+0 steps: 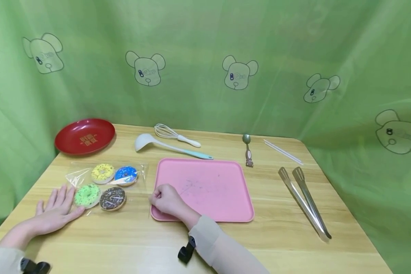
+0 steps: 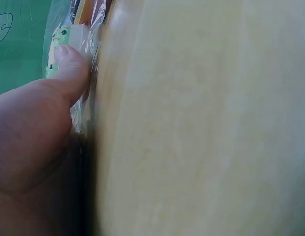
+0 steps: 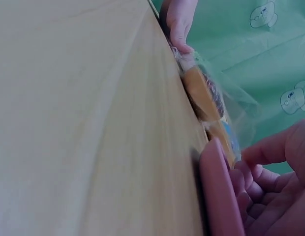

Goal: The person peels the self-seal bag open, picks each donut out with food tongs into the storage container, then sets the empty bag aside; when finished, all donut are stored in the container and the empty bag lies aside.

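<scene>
A clear plastic bag (image 1: pixel 76 176) lies on the wooden table and holds a yellow donut (image 1: pixel 103 172), a blue donut (image 1: pixel 126 175), a green donut (image 1: pixel 87 195) and a chocolate donut (image 1: pixel 112 198). My left hand (image 1: pixel 56 213) lies flat beside it with straight fingers. In the left wrist view its thumb (image 2: pixel 64 69) presses the wrap at the green donut (image 2: pixel 56 42). My right hand (image 1: pixel 164 201) rests on the near left corner of the pink tray (image 1: pixel 212 190). Its fingers (image 3: pixel 270 196) are curled above the tray's edge (image 3: pixel 219 196), with nothing visibly held.
A red plate (image 1: pixel 85 136) sits at the back left. Behind the tray lie a white ladle (image 1: pixel 168 146) and a whisk (image 1: pixel 174 135). A spoon (image 1: pixel 248 150), thin white sticks (image 1: pixel 282 151) and metal tongs (image 1: pixel 306 201) lie to the right. A green curtain surrounds the table.
</scene>
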`<state>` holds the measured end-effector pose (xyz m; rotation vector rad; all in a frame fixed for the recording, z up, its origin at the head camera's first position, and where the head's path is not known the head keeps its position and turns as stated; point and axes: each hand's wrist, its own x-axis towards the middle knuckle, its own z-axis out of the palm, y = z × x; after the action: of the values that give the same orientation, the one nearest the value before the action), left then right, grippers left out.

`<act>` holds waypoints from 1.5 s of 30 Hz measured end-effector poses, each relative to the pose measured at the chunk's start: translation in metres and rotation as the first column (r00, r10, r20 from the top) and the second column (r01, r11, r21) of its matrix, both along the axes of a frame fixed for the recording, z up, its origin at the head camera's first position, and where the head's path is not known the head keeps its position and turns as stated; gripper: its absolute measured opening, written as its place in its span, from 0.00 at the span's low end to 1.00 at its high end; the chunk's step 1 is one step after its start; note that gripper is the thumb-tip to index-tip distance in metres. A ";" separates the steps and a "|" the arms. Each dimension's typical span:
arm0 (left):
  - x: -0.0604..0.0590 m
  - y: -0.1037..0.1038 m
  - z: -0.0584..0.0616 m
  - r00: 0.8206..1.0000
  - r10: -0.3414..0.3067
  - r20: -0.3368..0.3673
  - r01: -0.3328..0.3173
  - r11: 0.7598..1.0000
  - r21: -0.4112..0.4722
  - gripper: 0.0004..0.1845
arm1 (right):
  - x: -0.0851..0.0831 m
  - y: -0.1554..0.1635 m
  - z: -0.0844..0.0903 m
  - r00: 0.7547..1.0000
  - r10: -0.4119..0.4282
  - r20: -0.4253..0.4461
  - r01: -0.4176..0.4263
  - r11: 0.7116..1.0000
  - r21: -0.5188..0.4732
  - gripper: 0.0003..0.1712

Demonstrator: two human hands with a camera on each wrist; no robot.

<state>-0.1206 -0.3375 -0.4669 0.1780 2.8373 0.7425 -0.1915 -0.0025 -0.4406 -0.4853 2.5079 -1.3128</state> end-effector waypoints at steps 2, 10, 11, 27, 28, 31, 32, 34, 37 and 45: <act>0.000 0.000 0.000 1.000 0.004 -0.003 -0.004 1.000 -0.011 0.46 | 0.000 0.003 -0.001 1.000 -0.010 0.026 0.011 1.000 -0.027 0.08; 0.001 0.001 0.005 1.000 -0.001 -0.002 0.001 1.000 -0.018 0.46 | -0.006 -0.001 0.007 0.991 -0.074 0.112 0.088 0.987 -0.131 0.08; 0.001 0.001 0.005 1.000 0.000 -0.001 0.000 1.000 -0.016 0.46 | -0.008 -0.004 0.008 0.989 -0.085 0.121 0.101 0.986 -0.134 0.09; 0.002 0.002 0.000 1.000 0.005 -0.014 -0.005 1.000 0.003 0.47 | -0.030 -0.044 0.011 0.944 -0.253 0.211 0.287 0.945 -0.154 0.08; 0.002 0.002 0.000 1.000 0.005 -0.013 -0.005 1.000 0.004 0.47 | -0.031 -0.044 0.010 0.944 -0.254 0.210 0.290 0.943 -0.165 0.08; 0.002 0.001 -0.001 1.000 0.006 -0.012 -0.006 1.000 0.003 0.47 | -0.032 -0.041 0.009 0.942 -0.252 0.220 0.292 0.940 -0.176 0.08; 0.001 0.001 -0.001 1.000 0.006 -0.013 -0.006 1.000 0.001 0.47 | -0.033 -0.040 0.009 0.942 -0.249 0.226 0.290 0.941 -0.174 0.08; 0.001 0.000 -0.002 1.000 0.006 -0.016 -0.006 1.000 0.000 0.47 | -0.034 -0.039 0.009 0.942 -0.238 0.236 0.281 0.944 -0.171 0.07; 0.001 0.000 -0.002 1.000 0.003 -0.025 -0.003 1.000 0.001 0.46 | -0.035 -0.035 0.007 0.942 -0.223 0.250 0.271 0.946 -0.177 0.06; 0.003 0.002 -0.002 0.999 0.007 -0.038 -0.007 1.000 0.006 0.46 | -0.033 -0.020 0.000 0.937 -0.182 0.299 0.262 0.932 -0.252 0.07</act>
<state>-0.1174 -0.3352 -0.4686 0.1854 2.8735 0.7575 -0.2246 -0.0229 -0.4410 -0.0622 2.2043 -1.7158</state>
